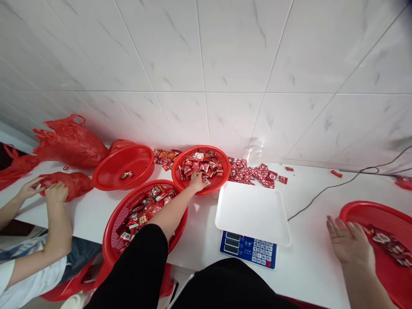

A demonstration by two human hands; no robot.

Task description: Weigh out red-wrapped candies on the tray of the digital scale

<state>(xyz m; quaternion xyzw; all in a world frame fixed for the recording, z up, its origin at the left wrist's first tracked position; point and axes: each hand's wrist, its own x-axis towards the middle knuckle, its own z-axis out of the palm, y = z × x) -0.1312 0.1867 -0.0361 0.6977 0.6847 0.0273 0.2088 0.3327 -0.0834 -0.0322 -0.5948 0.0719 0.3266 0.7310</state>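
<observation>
My left hand [197, 182] reaches into a round red basket [227, 175] by the wall. Its fingers curl among small red wrapped packets [195, 165], and a pale packet shows at the thumb side; the fingertips are partly hidden. My right hand [350, 242] holds nothing, with fingers apart and palm turned up, at the left rim of another red basket [350, 206] containing packets [388, 242]. Between my hands is a digital scale with a white tray [252, 210] and a blue keypad [247, 249]. No packet lies on the tray.
A larger basket [111, 223] full of packets sits under my left forearm. Loose packets [251, 172] lie along the wall. A red basin [124, 152] and red bags [71, 141] stand left, where a co-worker's hands [56, 193] grip a bag. A cable [325, 189] crosses the table.
</observation>
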